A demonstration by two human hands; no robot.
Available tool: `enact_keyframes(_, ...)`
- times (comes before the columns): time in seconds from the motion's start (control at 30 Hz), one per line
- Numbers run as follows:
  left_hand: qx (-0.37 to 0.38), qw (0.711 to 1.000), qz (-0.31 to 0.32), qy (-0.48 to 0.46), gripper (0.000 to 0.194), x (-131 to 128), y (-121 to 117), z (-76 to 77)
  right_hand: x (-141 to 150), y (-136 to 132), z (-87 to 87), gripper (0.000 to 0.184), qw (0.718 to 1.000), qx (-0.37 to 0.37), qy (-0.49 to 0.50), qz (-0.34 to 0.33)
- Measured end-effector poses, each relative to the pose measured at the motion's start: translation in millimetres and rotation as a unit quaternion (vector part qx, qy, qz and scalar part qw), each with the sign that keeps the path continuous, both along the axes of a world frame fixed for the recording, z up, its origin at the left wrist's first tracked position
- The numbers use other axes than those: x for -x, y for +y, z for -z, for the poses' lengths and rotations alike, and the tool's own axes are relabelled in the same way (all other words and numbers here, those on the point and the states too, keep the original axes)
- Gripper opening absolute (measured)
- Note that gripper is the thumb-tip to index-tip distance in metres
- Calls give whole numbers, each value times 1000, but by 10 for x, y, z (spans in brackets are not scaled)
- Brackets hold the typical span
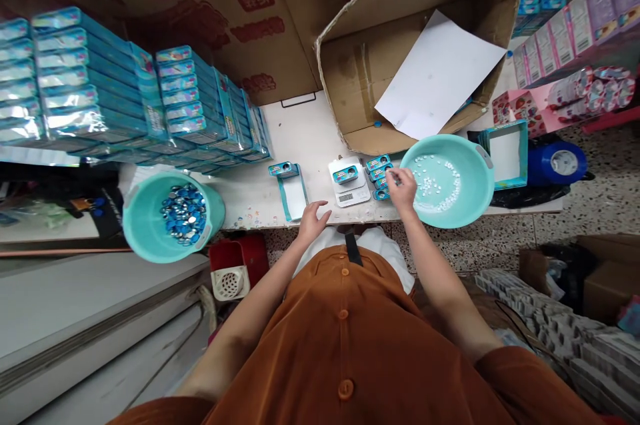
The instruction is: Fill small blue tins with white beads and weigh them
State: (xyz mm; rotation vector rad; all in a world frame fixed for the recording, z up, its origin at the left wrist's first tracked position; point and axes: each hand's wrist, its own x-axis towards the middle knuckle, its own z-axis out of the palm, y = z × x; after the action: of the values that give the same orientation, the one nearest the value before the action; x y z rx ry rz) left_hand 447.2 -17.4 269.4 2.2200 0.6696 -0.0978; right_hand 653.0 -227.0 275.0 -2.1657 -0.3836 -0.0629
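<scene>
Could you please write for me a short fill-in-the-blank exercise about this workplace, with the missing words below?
1. One small blue oblong container sits on a flat white digital ____.
2. The round turquoise plastic tub beside the person's right hand holds small round pellets coloured ____.
3. A large sheet of white paper lies largely inside an open brown cardboard ____.

Missing words: scale; white; box.

Bright light washes the white tabletop, glare flashes off the wrapped packs at left, the cardboard backdrop sinks into shade, and wide-angle distortion stretches the edges!
</scene>
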Motion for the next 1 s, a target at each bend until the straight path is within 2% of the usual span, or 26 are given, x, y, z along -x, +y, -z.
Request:
enact_keyframes(0.07, -6, 1000, -5, -1, 26, 26, 33, 19, 35, 245, -18, 19, 998, 3, -19, -67)
enact_keyframes(0.2, -14, 1000, -17, -9, 26, 99, 109, 52, 23, 616, 75, 17, 990, 33, -40, -130)
enact_keyframes(0.3, -9, 1000, -22, -16, 25, 149, 152, 49, 21, 753, 143, 17, 984, 61, -43, -163)
enact_keyframes(0.4, -8, 1000, -25, -12, 25, 186, 180, 38, 65, 775, 161, 18, 982, 88, -38, -165)
enact_keyframes(0.53, -6, 1000, -20, -5, 25, 207, 213, 47, 153, 644, 120, 26, 991, 63, -21, -113)
enact_keyframes(0.7, 7, 1000, 5, -7, 26, 109, 266, 69, 266, 291, 44, 26, 999, 13, 5, -33)
enact_keyframes(1.0, 4, 998, 61, -36, 26, -267, 424, 58, 622, -333, 25, 30, 989, 45, 7, 142)
